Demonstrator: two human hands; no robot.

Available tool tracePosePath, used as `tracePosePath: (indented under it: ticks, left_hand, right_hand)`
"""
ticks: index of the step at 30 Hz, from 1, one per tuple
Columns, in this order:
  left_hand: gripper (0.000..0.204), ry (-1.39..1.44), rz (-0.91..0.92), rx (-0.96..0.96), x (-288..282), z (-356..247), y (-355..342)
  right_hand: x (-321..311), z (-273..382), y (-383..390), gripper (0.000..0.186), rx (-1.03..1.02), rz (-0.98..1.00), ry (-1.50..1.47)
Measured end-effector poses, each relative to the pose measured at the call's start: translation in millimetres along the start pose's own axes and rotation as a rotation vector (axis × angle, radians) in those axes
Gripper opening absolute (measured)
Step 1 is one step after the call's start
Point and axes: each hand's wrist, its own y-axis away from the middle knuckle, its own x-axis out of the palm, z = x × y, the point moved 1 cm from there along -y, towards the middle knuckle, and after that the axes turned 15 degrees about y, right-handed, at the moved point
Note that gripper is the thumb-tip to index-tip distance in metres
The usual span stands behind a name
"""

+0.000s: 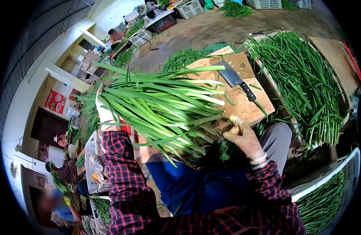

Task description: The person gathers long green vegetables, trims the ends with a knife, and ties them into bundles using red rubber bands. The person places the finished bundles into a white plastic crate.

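Left hand: the gloved left hand (104,112) is wrapping around the leafy end of the bunch, its fingers closing on it.
Right hand: the right hand (245,138) is curling loosely beside the pale stalk ends, thumb near fingertips; its grip is partly hidden, so I cannot tell whether it is pinching anything.
Green bunch: the bunch of long green stalks (160,103) is spreading between the hands, pale ends pointing right, above the left part of the wooden surface (237,106) and the near lap.
Slipping risk: outer stalks are drooping on the near side and could be dropping into the lap, because apparently only one hand is gripping the bunch.
Blade risk: the cleaver (230,74) is lying uncovered on the far part of the surface, handle pointing near and right; a right hand reaching carelessly across could be cut, or a sweeping stalk could be nudging it.
Spilling risk: the heap of greens (300,84) on the right is rising above its container (273,88); a knock could be sending strands over the side.
Count, hands and tool: two hands are showing, with one cleaver lying by.
Count, greens: one bunch is being held; its stalks are overlapping too much for counting.
Count, nearby containers: three are standing close: the heaped one, a white crate near right (321,175) and a white crate at left (91,149).
Count, co-workers: at least three people (68,173) are appearing at left, small and blurred.
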Motion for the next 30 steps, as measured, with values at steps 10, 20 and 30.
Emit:
tracePosePath:
  ticks: [10, 20, 30]
  left_hand:
    - [0.044, 0.024, 0.024, 0.168, -62, -12, 1]
    - [0.021, 0.615, 0.533, -0.069, -81, -22, 2]
    - [0.014, 0.800, 0.842, -0.118, -42, -18, 19]
  right_hand:
    - [8, 4, 14, 0.018, -0.019, -0.101, 0.016]
    - [2, 64, -44, 0.053, -0.227, 0.084, 0.080]
    - [33, 13, -55, 0.044, 0.072, -0.250, -0.229]
